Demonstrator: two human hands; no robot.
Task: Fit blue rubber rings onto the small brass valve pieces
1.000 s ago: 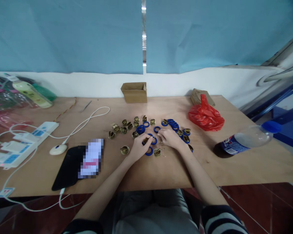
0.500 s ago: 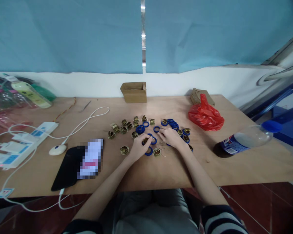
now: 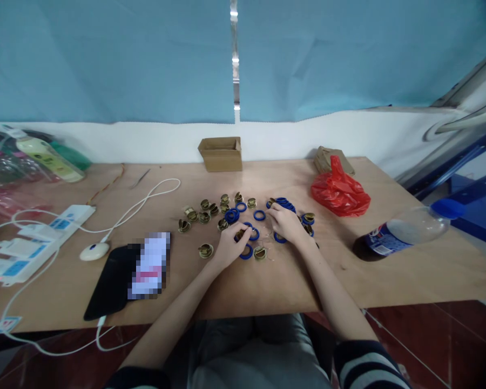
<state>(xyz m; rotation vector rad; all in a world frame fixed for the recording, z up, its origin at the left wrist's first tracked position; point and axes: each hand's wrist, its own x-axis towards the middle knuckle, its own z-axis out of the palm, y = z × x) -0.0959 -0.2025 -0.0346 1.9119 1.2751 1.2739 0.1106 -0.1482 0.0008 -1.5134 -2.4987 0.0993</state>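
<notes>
Several blue rings [image 3: 260, 215] and small brass round parts [image 3: 206, 250] lie scattered on the wooden table [image 3: 267, 281]. My left hand [image 3: 230, 243] rests in the middle of them with fingers curled, pinching a small brass part with a blue ring by its fingertips. My right hand [image 3: 284, 222] reaches up to a stack of blue rings [image 3: 285, 203], its fingers bent down onto them. A blue ring [image 3: 246, 252] and a brass part [image 3: 260, 252] lie just in front of my hands.
A small cardboard box [image 3: 221, 153] stands at the back wall. A red plastic bag [image 3: 340, 192] and a lying plastic bottle [image 3: 405, 229] are on the right. A phone [image 3: 123, 273], a white mouse [image 3: 92, 250], power strips [image 3: 36, 237] and cables fill the left.
My right hand has moved away from the left hand, up and to the back toward the stack of blue rings. The left hand stays almost still.
</notes>
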